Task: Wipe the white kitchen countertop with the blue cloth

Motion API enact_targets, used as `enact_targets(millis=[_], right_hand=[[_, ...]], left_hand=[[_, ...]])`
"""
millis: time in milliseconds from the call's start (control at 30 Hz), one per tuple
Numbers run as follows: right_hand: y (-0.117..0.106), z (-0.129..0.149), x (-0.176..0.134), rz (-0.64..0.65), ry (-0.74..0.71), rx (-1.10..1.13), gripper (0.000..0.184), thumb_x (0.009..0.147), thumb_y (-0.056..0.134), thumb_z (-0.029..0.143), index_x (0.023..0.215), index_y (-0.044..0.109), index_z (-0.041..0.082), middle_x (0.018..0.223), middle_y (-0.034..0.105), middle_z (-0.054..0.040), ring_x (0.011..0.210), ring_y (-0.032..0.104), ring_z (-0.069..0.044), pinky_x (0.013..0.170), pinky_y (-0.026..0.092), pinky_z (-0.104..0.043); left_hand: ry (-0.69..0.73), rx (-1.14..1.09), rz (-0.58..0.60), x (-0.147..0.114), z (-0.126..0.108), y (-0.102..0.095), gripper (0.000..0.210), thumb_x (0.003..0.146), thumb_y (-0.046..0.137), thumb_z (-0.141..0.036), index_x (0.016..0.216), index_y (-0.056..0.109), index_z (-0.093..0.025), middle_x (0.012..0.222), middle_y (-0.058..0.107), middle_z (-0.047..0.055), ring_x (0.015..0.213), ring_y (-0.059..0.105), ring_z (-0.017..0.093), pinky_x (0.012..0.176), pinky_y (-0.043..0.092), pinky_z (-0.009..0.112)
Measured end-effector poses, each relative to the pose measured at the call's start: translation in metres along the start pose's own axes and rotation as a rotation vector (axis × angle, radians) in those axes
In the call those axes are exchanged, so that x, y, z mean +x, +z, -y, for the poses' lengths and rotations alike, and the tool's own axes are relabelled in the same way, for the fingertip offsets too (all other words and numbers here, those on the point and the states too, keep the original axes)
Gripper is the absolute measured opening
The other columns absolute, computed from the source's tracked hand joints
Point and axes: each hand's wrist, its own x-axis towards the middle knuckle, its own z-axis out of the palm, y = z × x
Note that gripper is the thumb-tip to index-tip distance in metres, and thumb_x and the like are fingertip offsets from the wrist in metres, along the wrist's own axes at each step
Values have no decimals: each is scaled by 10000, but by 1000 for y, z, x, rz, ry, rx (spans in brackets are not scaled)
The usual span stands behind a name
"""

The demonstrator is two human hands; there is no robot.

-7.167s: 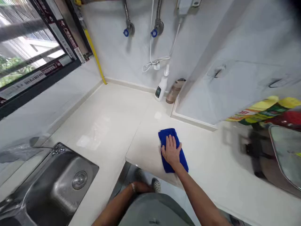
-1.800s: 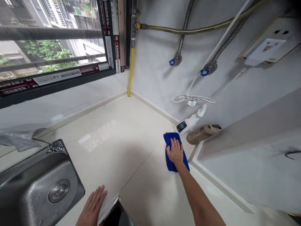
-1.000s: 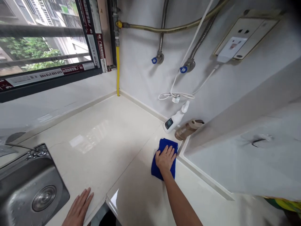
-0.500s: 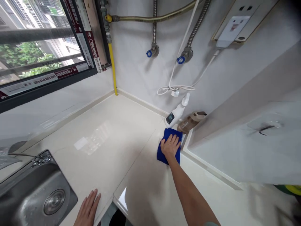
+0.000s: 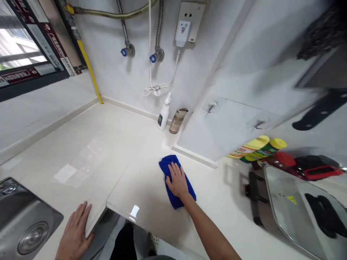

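My right hand (image 5: pixel 177 182) lies flat on a folded blue cloth (image 5: pixel 172 200), fingers stretched out, pressing it against the white countertop (image 5: pixel 135 187). Beyond the cloth, against the wall, stand a white spray bottle (image 5: pixel 163 115) and a brown bottle (image 5: pixel 177 122). On the counter's front edge, between the steel sink (image 5: pixel 50 213) and the inner corner, rests my left hand (image 5: pixel 76 233). Its fingers are extended and it holds nothing.
To the right is a large lidded electric pan (image 5: pixel 300 206), with yellow-capped bottles (image 5: pixel 252 146) behind it. A knife handle (image 5: pixel 320 110) juts out at upper right. A white cable (image 5: pixel 157 87) hangs above the spray bottle. A raised ledge (image 5: pixel 193 156) borders the counter.
My right hand and the cloth have moved away from the bottles, toward the counter's front and right. The view has turned right, bringing the pan into sight. My left hand remains at the edge.
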Motion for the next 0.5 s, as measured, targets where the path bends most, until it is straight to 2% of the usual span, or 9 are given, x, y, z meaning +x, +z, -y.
enact_targets(millis=[200, 300, 400, 500], right_hand=[[-20, -78, -81, -71, 202, -92, 585, 967, 322, 330, 1515, 332, 125, 1590, 308, -130, 1480, 221, -265, 1212, 202, -520], [-25, -109, -131, -117, 300, -123, 593, 982, 267, 366, 1512, 331, 108, 1580, 320, -148, 1472, 243, -281, 1203, 217, -546], [-29, -125, -188, -156, 367, -144, 618, 984, 249, 405, 1518, 314, 100, 1574, 325, -162, 1471, 243, -308, 1191, 234, -579], [-32, -125, -245, -170, 378, -155, 636, 977, 258, 418, 1535, 280, 112, 1579, 312, -163, 1470, 240, -331, 1177, 253, -605]], left_hand=[[3, -10, -3, 1, -2, -1, 885, 825, 523, -332, 1590, 96, -206, 1619, 257, 177, 1431, 337, 428, 1146, 327, 625], [-1, -9, 1, 0, -3, -1, 901, 807, 543, -325, 1584, 108, -192, 1611, 270, 189, 1433, 336, 428, 1150, 326, 621], [-13, -2, 20, 0, -4, -1, 871, 816, 536, -323, 1570, 133, -160, 1589, 286, 220, 1442, 318, 425, 1160, 319, 615], [-21, 8, 43, 1, -5, -1, 853, 813, 540, -329, 1556, 161, -150, 1578, 296, 226, 1436, 323, 427, 1166, 312, 614]])
